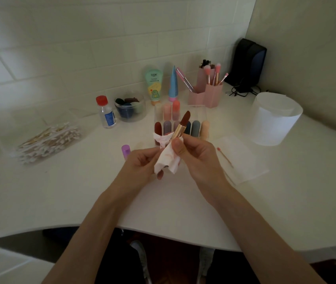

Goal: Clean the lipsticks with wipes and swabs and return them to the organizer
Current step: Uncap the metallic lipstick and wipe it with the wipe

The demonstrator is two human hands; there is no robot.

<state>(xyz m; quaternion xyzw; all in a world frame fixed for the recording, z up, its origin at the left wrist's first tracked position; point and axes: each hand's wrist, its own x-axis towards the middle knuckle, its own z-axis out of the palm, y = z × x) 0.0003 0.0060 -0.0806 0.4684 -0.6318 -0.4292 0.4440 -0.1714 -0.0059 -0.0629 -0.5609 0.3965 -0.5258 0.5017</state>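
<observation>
My right hand (193, 152) grips an open lipstick (181, 125) by its base; the gold tube and dark red bullet point up and away. My left hand (142, 162) holds a crumpled white wipe (168, 158) smeared with pink, pressed against the lower part of the tube. Just behind both hands stands the clear organizer (201, 115) with several capped lipsticks in two rows. A purple cap (126, 151) lies on the table left of my left hand. A used swab (224, 156) with a red tip lies on a white tissue (245, 160) to the right.
A clear box of cotton swabs (48, 140) sits at the left. Behind it are a small bottle with a red cap (105, 112), a tub of sponges (130, 107), two tubes, and pink brush holders (206, 93). A white round container (273, 117) stands at the right.
</observation>
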